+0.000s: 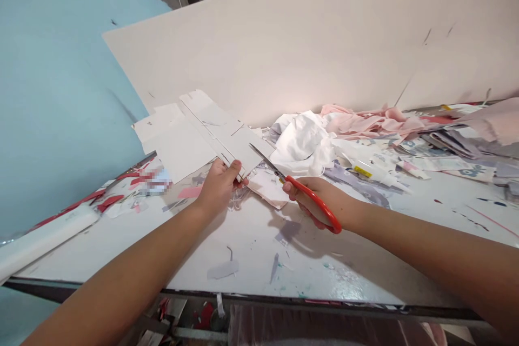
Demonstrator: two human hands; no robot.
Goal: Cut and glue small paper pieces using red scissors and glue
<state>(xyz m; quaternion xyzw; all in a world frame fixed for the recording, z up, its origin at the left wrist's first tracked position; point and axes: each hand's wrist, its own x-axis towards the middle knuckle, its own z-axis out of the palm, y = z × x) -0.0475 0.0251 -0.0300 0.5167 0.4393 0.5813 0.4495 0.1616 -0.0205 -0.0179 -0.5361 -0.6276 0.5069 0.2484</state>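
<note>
Scissors meet white card on a littered table.
The left hand [219,186] pinches the flat card's [194,135] near edge; the right hand [320,203] grips red-handled scissors [298,189], blades parted at it.

Our left hand [219,186] reaches in from the lower left, forearm bare and stretched long toward the middle of the table [308,265]. Its fingers curl closed in a pinch, thumb on top, knuckles turned up and wrist nearly straight. Our right hand [320,203] comes in from the lower right edge, forearm bare and angled inward, wrist level. Its fingers fold shut through red loop handles, thumb uppermost, knuckles facing left. We hold both hands close above the tabletop, near each other yet apart, well in from its near edge, arms forming a wide V.
</note>
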